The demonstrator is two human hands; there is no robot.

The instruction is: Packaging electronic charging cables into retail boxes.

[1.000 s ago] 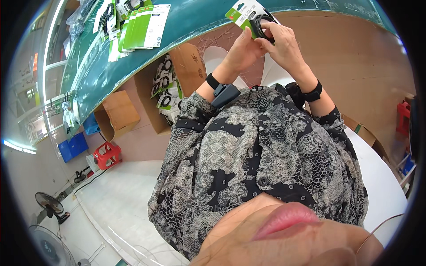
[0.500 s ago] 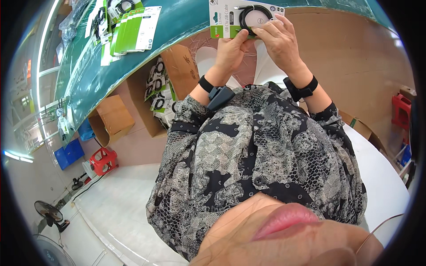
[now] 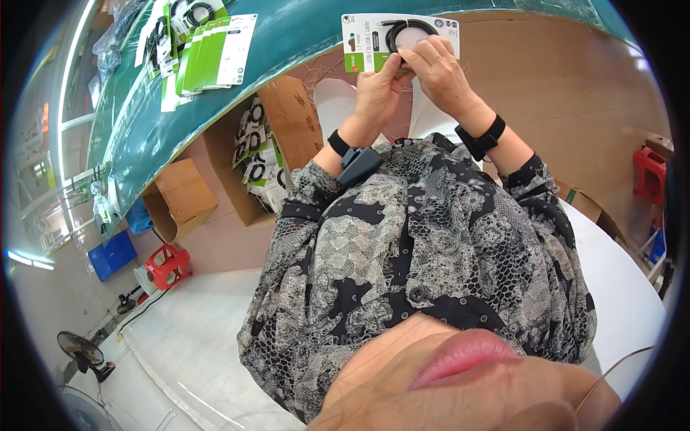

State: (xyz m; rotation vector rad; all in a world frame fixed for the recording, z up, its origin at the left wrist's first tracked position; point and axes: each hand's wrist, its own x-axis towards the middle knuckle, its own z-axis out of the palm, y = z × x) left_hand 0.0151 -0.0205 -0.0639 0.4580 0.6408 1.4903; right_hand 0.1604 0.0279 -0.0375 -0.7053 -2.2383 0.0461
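A white and green cardboard card (image 3: 365,39) is held up in front of me at the table's edge. On its face lies a coiled black cable (image 3: 393,37). My left hand (image 3: 379,90) pinches the card's lower edge, with the thumb at the coil. My right hand (image 3: 440,72) is closed over the coil's right side, its fingers on the cable; its grip is partly hidden behind the knuckles. On the table to the left lie a fanned stack of blank-faced green and white cards (image 3: 219,54) and several carded cables (image 3: 188,14).
The green-topped table (image 3: 302,32) runs across the far side. Below it stands an open cardboard box (image 3: 291,118) filled with carded cables (image 3: 256,154). Farther left are a smaller cardboard box (image 3: 188,194), a blue bin (image 3: 113,255) and a red stool (image 3: 169,264).
The card has shifted slightly nearer to me. My right fingers have drawn in from the card's right side and curled over the coil. My left hand keeps its pinch.
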